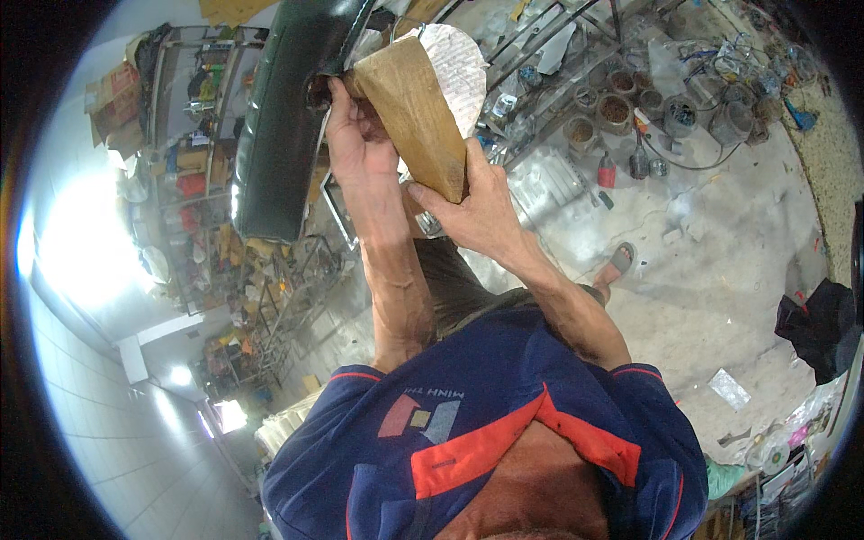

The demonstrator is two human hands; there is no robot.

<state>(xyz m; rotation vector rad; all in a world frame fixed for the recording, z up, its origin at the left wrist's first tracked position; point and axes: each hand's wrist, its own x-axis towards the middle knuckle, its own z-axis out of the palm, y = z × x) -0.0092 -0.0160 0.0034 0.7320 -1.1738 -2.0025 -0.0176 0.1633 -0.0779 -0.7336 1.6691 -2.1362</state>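
Note:
My right hand (486,202) grips the near end of a brown, wedge-shaped block (409,108) that looks like wood, its thumb across the end and its fingers along the right side. At the block's far left corner is my left hand (364,148), palm turned up and fingers curled. Its fingertips are by a dark hole in a long, padded black-green piece (283,126) with light stitching; what they pinch is hidden. Behind the block shows a rounded white printed sheet (459,76).
Metal frames (558,45) stand ahead. To their right, jars of small parts (616,110) and a red bottle (607,171) are on the floor. Cluttered shelving (211,99) lines the left. A black cloth (817,328) lies at far right, and my sandalled foot (619,263) is below.

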